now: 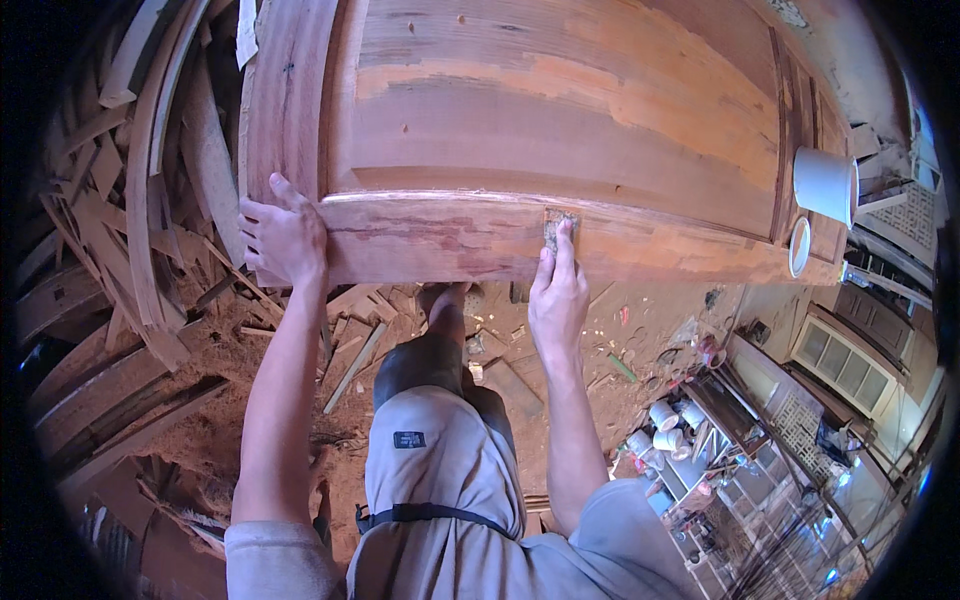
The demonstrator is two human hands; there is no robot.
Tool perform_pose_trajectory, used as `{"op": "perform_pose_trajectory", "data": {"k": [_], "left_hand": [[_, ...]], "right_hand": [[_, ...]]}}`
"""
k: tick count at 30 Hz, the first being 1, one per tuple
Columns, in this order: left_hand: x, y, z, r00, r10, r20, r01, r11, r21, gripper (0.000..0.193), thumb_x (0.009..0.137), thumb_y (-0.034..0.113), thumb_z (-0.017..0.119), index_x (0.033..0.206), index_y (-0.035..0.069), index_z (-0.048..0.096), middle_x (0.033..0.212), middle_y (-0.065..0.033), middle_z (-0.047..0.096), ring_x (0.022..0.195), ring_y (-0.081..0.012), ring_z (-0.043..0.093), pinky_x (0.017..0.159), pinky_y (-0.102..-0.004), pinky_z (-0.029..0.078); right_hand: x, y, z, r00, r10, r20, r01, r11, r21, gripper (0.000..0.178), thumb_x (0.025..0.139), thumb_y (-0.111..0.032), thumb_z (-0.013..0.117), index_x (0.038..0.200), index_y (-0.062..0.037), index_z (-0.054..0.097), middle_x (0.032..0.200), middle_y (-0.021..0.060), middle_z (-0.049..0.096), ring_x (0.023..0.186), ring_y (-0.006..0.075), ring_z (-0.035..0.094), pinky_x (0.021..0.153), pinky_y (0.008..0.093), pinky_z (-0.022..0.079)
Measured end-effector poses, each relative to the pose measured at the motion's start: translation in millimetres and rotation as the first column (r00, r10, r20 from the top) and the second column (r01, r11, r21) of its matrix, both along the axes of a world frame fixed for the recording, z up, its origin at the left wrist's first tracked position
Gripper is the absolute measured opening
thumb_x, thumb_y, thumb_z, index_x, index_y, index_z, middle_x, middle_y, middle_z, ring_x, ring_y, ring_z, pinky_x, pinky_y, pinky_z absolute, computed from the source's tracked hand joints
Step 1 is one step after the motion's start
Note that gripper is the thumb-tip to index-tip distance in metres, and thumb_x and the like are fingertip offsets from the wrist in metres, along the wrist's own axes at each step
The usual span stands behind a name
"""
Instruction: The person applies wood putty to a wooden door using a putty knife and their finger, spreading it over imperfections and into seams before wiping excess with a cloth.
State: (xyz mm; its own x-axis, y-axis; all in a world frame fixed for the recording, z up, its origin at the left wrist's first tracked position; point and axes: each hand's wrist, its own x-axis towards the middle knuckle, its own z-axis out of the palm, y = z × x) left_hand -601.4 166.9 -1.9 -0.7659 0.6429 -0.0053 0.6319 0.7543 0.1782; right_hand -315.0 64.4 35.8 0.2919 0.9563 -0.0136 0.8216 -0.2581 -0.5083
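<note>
A large reddish wooden door panel (560, 110) lies flat in front of me, its near rail patchy with darker red stain. My right hand (558, 295) presses a small grey-brown piece of sandpaper (557, 228) flat against the near rail with the fingertips. My left hand (283, 238) grips the panel's left near corner, fingers spread over the edge.
A white bucket (824, 184) and a white lid (799, 247) rest on the panel's right end. Curved wooden offcuts and planks (130, 250) pile up on the left. Sawdust and scraps litter the floor (640, 340). Small white pots (664, 425) stand on a cluttered bench at lower right.
</note>
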Motion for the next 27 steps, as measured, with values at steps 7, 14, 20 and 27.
{"op": "perform_pose_trajectory", "data": {"k": [7, 14, 20, 27], "left_hand": [[-4, -4, -4, 1.000, 0.006, -0.008, -0.006, 1.000, 0.020, 0.074, 0.097, 0.060, 0.031, 0.134, -0.004, 0.042, 0.134, -0.0268, 0.048, 0.128, -0.0400, 0.043, 0.105, -0.0546, 0.029], [-2, -2, -2, 1.000, -0.004, 0.008, 0.004, 1.000, 0.025, 0.076, 0.097, 0.061, 0.030, 0.135, -0.004, 0.041, 0.136, -0.0271, 0.046, 0.129, -0.0403, 0.043, 0.106, -0.0551, 0.028], [2, 1, 3, 1.000, 0.003, 0.005, -0.003, 1.000, 0.008, 0.072, 0.097, 0.058, 0.034, 0.134, -0.003, 0.041, 0.135, -0.0257, 0.047, 0.128, -0.0394, 0.043, 0.105, -0.0552, 0.029], [-2, -1, 0, 1.000, 0.019, -0.007, -0.019, 1.000, 0.007, 0.072, 0.097, 0.057, 0.034, 0.134, -0.004, 0.041, 0.135, -0.0259, 0.047, 0.128, -0.0393, 0.043, 0.105, -0.0546, 0.029]], "right_hand": [[0, -30, 32, 0.987, 0.088, -0.134, -0.109, 0.981, -0.157, 0.044, 0.100, -0.026, 0.051, 0.141, -0.0124, 0.046, 0.097, 0.0241, 0.065, 0.080, 0.0372, 0.068, 0.069, 0.0454, 0.054], [87, -32, 91, 0.437, -0.543, -0.717, 0.008, 0.800, -0.600, 0.031, 0.103, -0.031, 0.048, 0.121, -0.0065, 0.055, 0.074, 0.0012, 0.056, 0.056, 0.0056, 0.053, 0.053, 0.0218, 0.047], [111, 1, 45, 0.956, -0.010, -0.292, -0.125, 0.890, -0.438, 0.024, 0.101, -0.028, 0.051, 0.111, -0.0062, 0.054, 0.065, 0.0042, 0.057, 0.054, 0.0104, 0.049, 0.053, 0.0276, 0.042], [115, 42, 43, 0.973, 0.138, -0.185, -0.214, 0.845, -0.491, 0.022, 0.097, -0.026, 0.057, 0.110, -0.0080, 0.055, 0.078, 0.0236, 0.066, 0.074, 0.0400, 0.065, 0.065, 0.0423, 0.048]]}}
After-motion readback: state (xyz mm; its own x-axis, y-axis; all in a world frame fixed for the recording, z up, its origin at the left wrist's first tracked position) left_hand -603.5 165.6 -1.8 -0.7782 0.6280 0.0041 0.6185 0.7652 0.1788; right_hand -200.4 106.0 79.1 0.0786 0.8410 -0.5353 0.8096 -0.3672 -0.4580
